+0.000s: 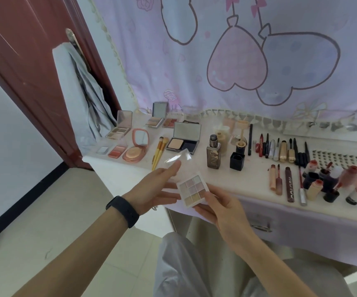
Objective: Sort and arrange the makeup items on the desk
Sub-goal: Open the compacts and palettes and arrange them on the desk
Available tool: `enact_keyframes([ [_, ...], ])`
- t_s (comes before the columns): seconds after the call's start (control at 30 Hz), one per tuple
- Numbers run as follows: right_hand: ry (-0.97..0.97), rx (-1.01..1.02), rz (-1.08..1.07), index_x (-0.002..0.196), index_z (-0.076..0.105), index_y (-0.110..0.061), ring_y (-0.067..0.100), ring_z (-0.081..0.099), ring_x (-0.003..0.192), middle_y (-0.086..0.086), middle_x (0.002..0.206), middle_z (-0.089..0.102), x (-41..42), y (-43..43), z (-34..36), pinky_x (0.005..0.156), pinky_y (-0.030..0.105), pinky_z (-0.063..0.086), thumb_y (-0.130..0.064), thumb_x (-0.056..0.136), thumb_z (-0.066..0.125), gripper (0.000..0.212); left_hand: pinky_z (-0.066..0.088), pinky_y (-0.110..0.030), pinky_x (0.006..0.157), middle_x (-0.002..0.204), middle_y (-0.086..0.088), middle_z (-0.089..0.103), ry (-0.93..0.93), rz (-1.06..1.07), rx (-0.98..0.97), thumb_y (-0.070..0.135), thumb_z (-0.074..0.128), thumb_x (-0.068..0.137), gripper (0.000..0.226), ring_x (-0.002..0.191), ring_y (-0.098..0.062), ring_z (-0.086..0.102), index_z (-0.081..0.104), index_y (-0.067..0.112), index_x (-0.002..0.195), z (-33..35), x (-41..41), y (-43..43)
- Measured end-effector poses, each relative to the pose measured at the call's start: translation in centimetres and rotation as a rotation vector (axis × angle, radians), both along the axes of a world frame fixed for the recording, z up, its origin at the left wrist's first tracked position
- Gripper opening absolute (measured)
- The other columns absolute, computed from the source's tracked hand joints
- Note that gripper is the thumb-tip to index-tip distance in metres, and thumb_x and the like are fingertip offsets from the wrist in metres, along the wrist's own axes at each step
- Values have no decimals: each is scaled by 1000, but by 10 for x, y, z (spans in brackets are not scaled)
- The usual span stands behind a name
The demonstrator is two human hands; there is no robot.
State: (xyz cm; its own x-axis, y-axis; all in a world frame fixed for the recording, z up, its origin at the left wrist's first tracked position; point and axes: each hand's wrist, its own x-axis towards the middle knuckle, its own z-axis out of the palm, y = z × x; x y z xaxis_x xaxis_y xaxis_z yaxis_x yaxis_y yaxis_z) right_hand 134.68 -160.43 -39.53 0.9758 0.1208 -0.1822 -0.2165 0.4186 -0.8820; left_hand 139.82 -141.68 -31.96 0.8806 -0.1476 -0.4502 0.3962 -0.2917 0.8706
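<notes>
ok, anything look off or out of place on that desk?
Mostly tidy rows. The lip-tint cluster at the right front of the desk looks jumbled: bottles crowded at mixed angles, some seemingly uncapped. The nine-pan palette is off the desk, lid open, held by left hand and right hand.

A dark red door (23, 61) fills my upper left, a grey garment (92, 99) hanging on it. A pastel heart-balloon curtain (237, 50) covers the upper right behind my desk (248, 181); pale floor tiles (66, 221) lie lower left.
</notes>
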Motion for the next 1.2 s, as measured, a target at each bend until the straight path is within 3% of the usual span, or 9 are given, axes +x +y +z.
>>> enact_keyframes([
  [0.27,-146,-49,95,117,72,-25,10,72,105,-1,109,77,6,47,18,81,14,54,-11,99,61,25,60,-38,85,118,-7,67,-153,103,42,35,87,73,91,97,-22,73,27,26,140,2,-3,14],
  [0.37,-267,-224,165,108,75,-47,3,70,106,-13,111,76,15,53,26,85,13,53,-19,100,64,32,61,-42,83,114,-6,68,-216,135,85,37,92,66,92,93,-23,74,32,28,136,6,5,25],
  [0.43,-362,-397,214,106,69,-62,-7,66,107,-27,112,72,28,56,24,89,11,51,-27,100,63,36,59,-45,87,119,-2,65,-289,140,174,43,91,60,96,100,-24,70,34,30,136,12,14,36],
  [0.5,-489,-731,140,120,64,-57,-14,55,117,-33,124,63,45,58,17,105,14,42,-37,101,57,28,59,-39,84,118,6,60,-363,149,275,45,91,61,99,102,-17,65,33,30,139,21,26,51],
  [0.6,-691,-1363,65,150,46,-29,5,25,148,-15,156,42,77,62,1,119,23,17,-41,106,37,46,55,-31,80,121,7,58,-425,207,429,45,90,64,102,105,-16,61,33,26,146,34,49,78],
  [0.7,-771,-1651,211,160,23,-19,16,4,156,-2,169,16,103,70,-9,125,35,7,-43,108,23,57,46,-21,71,125,4,59,-472,237,530,42,91,63,104,104,-16,58,33,26,147,46,78,100],
  [0.9,-810,-1714,356,162,14,-20,16,4,156,-3,169,9,135,70,-19,125,36,0,-46,108,15,60,53,-36,86,109,2,54,-442,219,719,44,89,63,97,98,-23,56,37,22,142,71,144,131],
  [1.07,-905,-1725,187,147,53,-14,21,45,142,2,152,49,128,69,-21,115,45,39,-42,103,28,58,55,-41,87,118,1,55,-428,197,741,47,88,63,94,103,-26,56,40,16,138,86,207,134],
  [1.2,-907,-1692,179,146,53,-15,20,45,143,2,153,49,131,71,-22,115,43,39,-41,102,31,56,47,-36,81,131,-10,54,-445,205,779,42,86,70,97,113,-31,55,32,9,143,79,252,126],
])
